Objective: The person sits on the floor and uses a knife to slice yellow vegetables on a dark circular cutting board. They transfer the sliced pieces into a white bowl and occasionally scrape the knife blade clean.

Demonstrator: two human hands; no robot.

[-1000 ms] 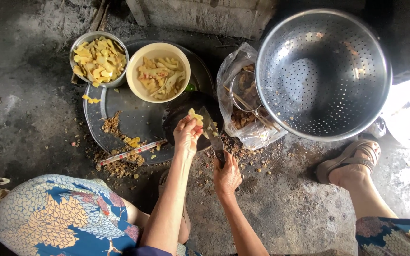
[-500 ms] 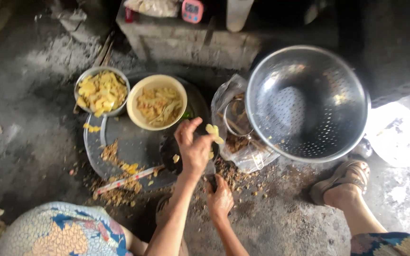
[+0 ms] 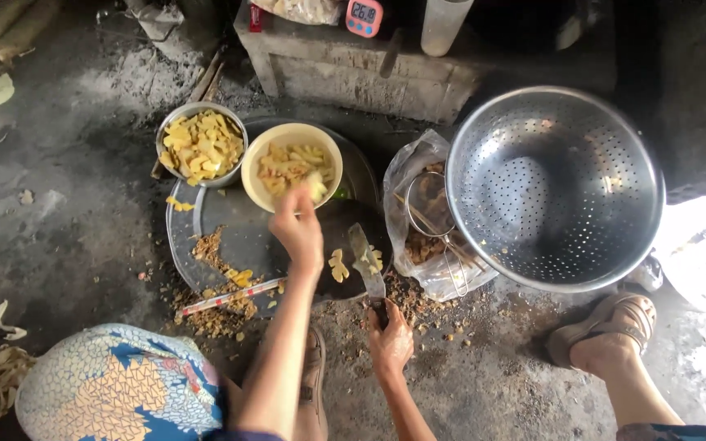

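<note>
My left hand (image 3: 299, 230) reaches over the near rim of a cream-yellow bowl (image 3: 252, 181) of yellow slices and pinches a pale yellow slice (image 3: 316, 189) at its fingertips. My right hand (image 3: 390, 343) grips the handle of a knife (image 3: 364, 260), whose blade lies flat on a dark round cutting board (image 3: 348, 219). A few cut slices (image 3: 337, 266) lie on the board beside and on the blade. A steel bowl (image 3: 203, 144) heaped with yellow slices stands left of the cream bowl. Both bowls sit on a round metal tray (image 3: 224, 222).
A large steel colander (image 3: 554, 189) stands on the right beside a plastic bag (image 3: 418, 167) holding a wire strainer and brown scraps. A red-and-white stick (image 3: 229, 296) and peelings lie on the tray's near edge. My sandalled foot (image 3: 606, 333) is at the right; a concrete ledge (image 3: 353, 69) is behind.
My left hand has carried a slice from above the board, left and away, to the cream bowl. The knife blade has come down flat onto the board. The view has tilted up slightly.
</note>
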